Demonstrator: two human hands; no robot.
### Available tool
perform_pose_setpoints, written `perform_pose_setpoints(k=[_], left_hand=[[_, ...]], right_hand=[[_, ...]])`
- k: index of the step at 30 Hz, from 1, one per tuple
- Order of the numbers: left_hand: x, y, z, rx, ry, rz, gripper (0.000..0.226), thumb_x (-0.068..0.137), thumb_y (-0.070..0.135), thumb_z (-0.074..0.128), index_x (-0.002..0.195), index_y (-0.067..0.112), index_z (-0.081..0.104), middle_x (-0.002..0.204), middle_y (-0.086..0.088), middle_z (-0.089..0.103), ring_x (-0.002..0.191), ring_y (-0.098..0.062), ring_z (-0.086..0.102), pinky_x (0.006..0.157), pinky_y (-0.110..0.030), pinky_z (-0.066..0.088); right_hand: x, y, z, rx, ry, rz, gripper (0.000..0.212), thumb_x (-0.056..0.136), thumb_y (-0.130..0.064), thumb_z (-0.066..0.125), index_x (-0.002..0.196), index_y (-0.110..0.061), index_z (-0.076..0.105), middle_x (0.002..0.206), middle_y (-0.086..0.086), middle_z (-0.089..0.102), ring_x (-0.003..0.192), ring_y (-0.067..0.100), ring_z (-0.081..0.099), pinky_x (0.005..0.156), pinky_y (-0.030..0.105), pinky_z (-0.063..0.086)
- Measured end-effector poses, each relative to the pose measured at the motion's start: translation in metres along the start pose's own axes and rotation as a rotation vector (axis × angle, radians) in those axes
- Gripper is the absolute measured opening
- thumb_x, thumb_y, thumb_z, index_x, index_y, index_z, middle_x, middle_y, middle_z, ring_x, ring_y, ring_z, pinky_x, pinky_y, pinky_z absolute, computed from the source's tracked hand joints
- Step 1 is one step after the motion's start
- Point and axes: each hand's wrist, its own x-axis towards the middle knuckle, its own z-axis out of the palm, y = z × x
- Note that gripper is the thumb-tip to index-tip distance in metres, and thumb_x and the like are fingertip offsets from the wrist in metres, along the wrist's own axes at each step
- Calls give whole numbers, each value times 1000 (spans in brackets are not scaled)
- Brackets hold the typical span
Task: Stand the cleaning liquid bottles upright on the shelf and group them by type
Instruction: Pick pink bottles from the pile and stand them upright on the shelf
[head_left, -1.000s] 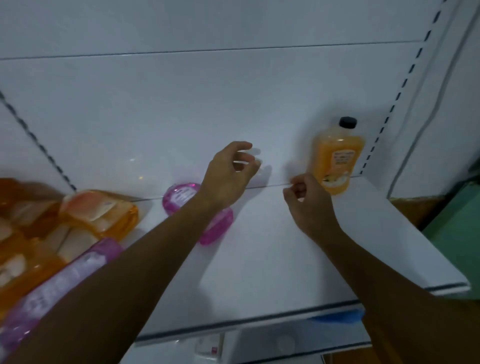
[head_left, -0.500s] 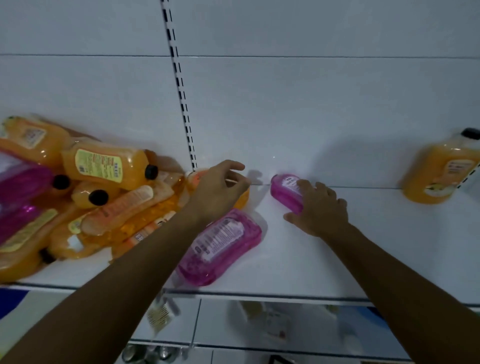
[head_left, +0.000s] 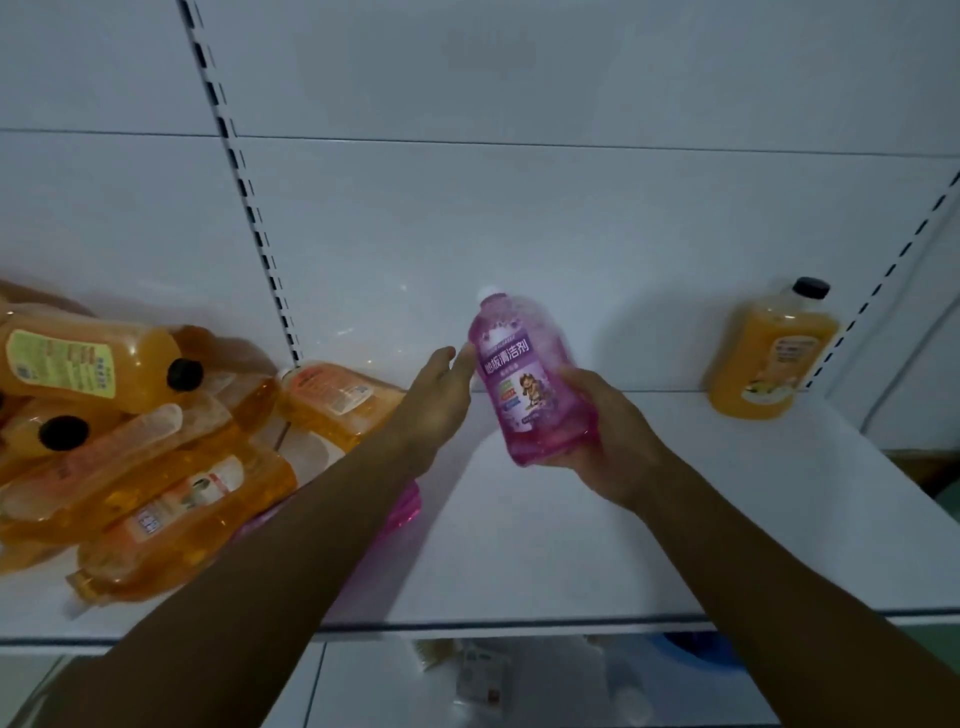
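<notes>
Right hand (head_left: 610, 431) fingers grasp translucent purple plastic bottle (head_left: 530, 384) — long axis near upright, cap up, above white shelf (head_left: 597, 519). Left hand (head_left: 441, 400) fingers straight, touching its side — upright orange bottle (head_left: 771, 353) stands well right.

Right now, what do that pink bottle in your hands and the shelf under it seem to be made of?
Pink bottle: likely clear, glossy plastic, since the tinted liquid shows through; its printed label looks like paper or film. Shelf: smooth white surface, probably painted metal, though I cannot be certain.
</notes>
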Motion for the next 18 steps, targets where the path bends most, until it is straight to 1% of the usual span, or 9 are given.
perform_pose_setpoints(k=[2, 3, 4, 5, 7, 9, 12, 16, 18], left_hand=[[-2, 7, 7, -223, -31, 16, 41, 101, 46, 39, 121, 16, 57, 112, -5, 70, 99, -21, 69, 80, -34, 55], [-3, 9, 9, -278, -17, 51, 36, 101, 42, 42, 115, 15, 61, 99, -2, 74, 89, -18, 72, 70, -30, 56], [-5, 10, 9, -308, 8, 86, 33, 100, 40, 45, 114, 15, 62, 93, 0, 75, 83, -16, 73, 65, -27, 56], [-8, 12, 9, -316, 34, 117, 32, 100, 38, 47, 115, 14, 62, 91, 0, 75, 81, -15, 73, 64, -27, 56], [-15, 13, 5, -282, 73, 180, 31, 100, 36, 48, 117, 14, 61, 94, -2, 74, 82, -17, 73, 64, -28, 57], [-23, 16, -3, -217, 107, 245, 31, 100, 36, 48, 118, 14, 61, 100, -5, 73, 86, -19, 72, 69, -31, 58], [-38, 20, -25, -167, 180, 330, 28, 99, 36, 49, 117, 18, 61, 102, -5, 72, 90, -20, 72, 75, -35, 60], [-64, 26, -77, -178, 305, 387, 22, 98, 36, 51, 112, 24, 63, 97, 2, 74, 87, -14, 72, 68, -26, 58], [-82, 27, -111, -156, 387, 432, 26, 98, 34, 53, 116, 18, 63, 97, 1, 74, 87, -14, 72, 69, -28, 58]], right_hand=[[-4, 5, -1, 79, -110, 5, 51, 86, -38, 55, 128, -9, 58, 120, 18, 66, 101, 32, 67, 77, 53, 55], [-5, 8, -2, 89, -140, 1, 52, 88, -39, 52, 131, -9, 57, 124, 19, 64, 106, 34, 65, 81, 55, 53], [-5, 10, -2, 84, -159, -9, 52, 90, -40, 50, 131, -9, 56, 126, 19, 62, 108, 35, 64, 84, 55, 52], [-5, 12, -2, 64, -168, -26, 50, 92, -40, 48, 130, -10, 57, 126, 19, 63, 110, 35, 63, 86, 55, 52], [-4, 14, 0, -8, -192, -74, 46, 94, -38, 46, 129, -12, 58, 124, 17, 64, 111, 35, 63, 88, 55, 52], [-1, 15, 6, -117, -194, -128, 46, 91, -33, 54, 132, -12, 54, 124, 16, 64, 112, 36, 62, 92, 53, 52], [7, 16, 27, -270, -190, -195, 46, 86, -28, 64, 129, -17, 54, 118, 9, 68, 107, 32, 66, 90, 48, 55], [14, 22, 79, -288, -317, -243, 51, 82, -35, 69, 128, -19, 55, 119, 8, 68, 109, 30, 66, 90, 48, 54], [18, 32, 115, -287, -380, -258, 43, 84, -32, 68, 124, -21, 59, 118, 7, 69, 109, 28, 66, 89, 46, 55]])
